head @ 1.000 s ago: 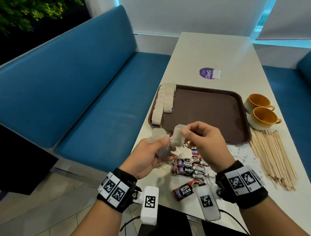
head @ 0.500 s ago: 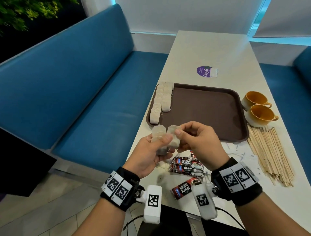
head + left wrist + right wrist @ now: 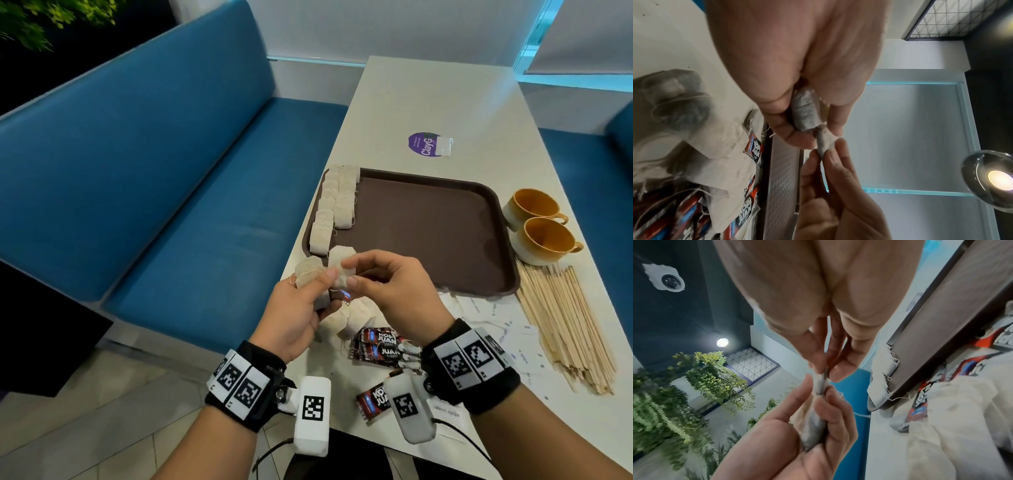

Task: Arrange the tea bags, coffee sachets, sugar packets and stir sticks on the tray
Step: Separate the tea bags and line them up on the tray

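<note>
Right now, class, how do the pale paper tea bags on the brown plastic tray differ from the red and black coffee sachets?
The pale paper tea bags lie in two neat rows; the red and black coffee sachets lie scattered. The tea bags sit on the brown plastic tray; the sachets lie on the white table. No hand touches either.

hidden: sugar packets partly under right hand | cut off: stir sticks none
</note>
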The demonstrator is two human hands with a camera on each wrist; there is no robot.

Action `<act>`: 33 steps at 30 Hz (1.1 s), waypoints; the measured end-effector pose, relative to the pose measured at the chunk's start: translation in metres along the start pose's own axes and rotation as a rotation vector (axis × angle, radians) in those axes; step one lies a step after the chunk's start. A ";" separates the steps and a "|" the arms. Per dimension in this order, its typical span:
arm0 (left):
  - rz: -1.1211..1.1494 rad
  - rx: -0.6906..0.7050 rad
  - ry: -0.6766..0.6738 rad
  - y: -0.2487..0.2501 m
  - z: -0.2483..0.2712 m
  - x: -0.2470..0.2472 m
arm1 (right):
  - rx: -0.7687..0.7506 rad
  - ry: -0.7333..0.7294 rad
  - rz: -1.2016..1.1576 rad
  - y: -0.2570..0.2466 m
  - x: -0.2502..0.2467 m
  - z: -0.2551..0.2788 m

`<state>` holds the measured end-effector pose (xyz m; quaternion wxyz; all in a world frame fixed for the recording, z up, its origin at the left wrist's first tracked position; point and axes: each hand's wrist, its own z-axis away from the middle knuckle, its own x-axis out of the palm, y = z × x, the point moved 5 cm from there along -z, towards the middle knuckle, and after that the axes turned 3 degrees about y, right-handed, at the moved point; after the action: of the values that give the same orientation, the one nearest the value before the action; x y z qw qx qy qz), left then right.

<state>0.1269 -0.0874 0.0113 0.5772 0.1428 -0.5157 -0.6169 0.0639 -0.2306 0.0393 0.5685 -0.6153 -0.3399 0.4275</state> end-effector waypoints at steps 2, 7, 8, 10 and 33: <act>0.053 -0.034 0.026 -0.002 -0.005 -0.004 | 0.048 0.042 0.007 0.007 -0.005 -0.016; 0.164 -0.102 0.061 -0.007 -0.016 -0.018 | 0.182 0.110 0.141 0.027 -0.027 -0.076; 0.173 -0.109 0.063 -0.008 -0.018 -0.020 | 0.195 0.111 0.186 0.033 -0.029 -0.089; 0.167 -0.113 0.050 -0.008 -0.019 -0.021 | 0.211 0.108 0.228 0.044 -0.029 -0.112; 0.205 -0.143 0.033 -0.001 -0.015 -0.034 | 0.379 0.125 0.356 0.063 -0.009 -0.170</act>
<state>0.1485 -0.0654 -0.0102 0.6543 0.0581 -0.4724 -0.5876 0.2113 -0.3162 -0.0239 0.6093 -0.5733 -0.1046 0.5378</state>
